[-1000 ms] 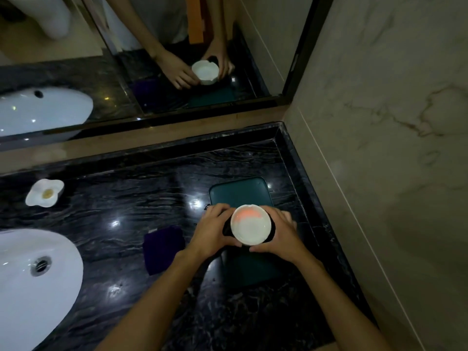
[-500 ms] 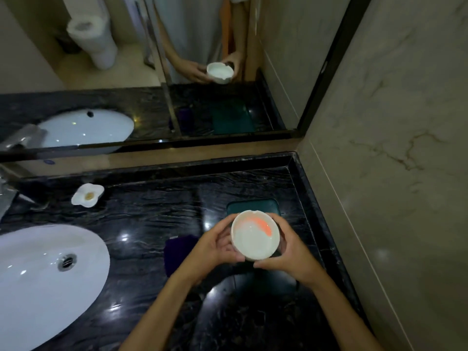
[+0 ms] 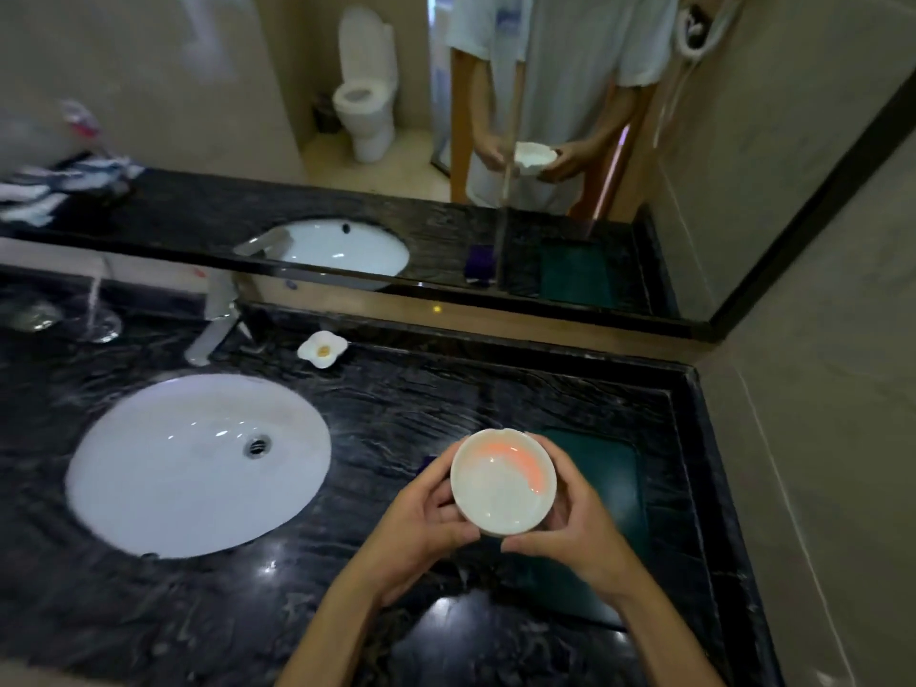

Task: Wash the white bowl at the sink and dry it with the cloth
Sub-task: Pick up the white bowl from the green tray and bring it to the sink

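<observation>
I hold the white bowl (image 3: 500, 485) above the black marble counter, right of the sink (image 3: 198, 463). An orange smear curves along the bowl's inner wall. My left hand (image 3: 421, 523) grips its left side and my right hand (image 3: 570, 528) cups its right side and bottom. The oval white sink lies to the left with its drain (image 3: 257, 446) uncovered. A chrome tap (image 3: 215, 322) stands behind it. A dark purple cloth (image 3: 427, 459) lies on the counter, almost wholly hidden behind my left hand.
A dark green mat (image 3: 609, 483) lies on the counter under my right hand. A small flower-shaped white dish (image 3: 322, 349) sits behind the sink. A glass (image 3: 101, 319) stands far left. The mirror runs along the back, and a stone wall (image 3: 818, 438) closes the right side.
The bowl has risen off the green mat in both hands and come towards me. My view has swung up and left, so the whole sink and the tap now show.
</observation>
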`<action>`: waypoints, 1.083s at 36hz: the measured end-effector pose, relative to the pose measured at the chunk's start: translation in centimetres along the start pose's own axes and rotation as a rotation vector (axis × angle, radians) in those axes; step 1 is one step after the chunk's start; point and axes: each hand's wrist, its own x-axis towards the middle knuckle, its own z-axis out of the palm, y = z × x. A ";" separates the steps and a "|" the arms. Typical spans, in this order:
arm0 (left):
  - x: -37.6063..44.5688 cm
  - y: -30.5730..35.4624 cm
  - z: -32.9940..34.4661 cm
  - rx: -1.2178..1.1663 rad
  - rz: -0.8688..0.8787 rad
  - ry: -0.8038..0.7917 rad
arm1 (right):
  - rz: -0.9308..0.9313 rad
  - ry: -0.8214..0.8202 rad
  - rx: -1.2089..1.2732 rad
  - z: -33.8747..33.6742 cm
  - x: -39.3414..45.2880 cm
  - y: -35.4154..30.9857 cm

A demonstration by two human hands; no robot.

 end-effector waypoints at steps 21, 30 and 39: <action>-15.9 5.3 -16.1 0.111 0.115 0.341 | 0.033 -0.246 -0.031 21.8 5.0 -4.2; -23.4 7.3 -26.3 0.127 0.132 0.368 | 0.034 -0.224 -0.077 34.7 6.2 -4.8; -25.7 9.5 -34.0 0.122 0.098 0.340 | 0.051 -0.218 -0.070 42.1 9.0 -5.3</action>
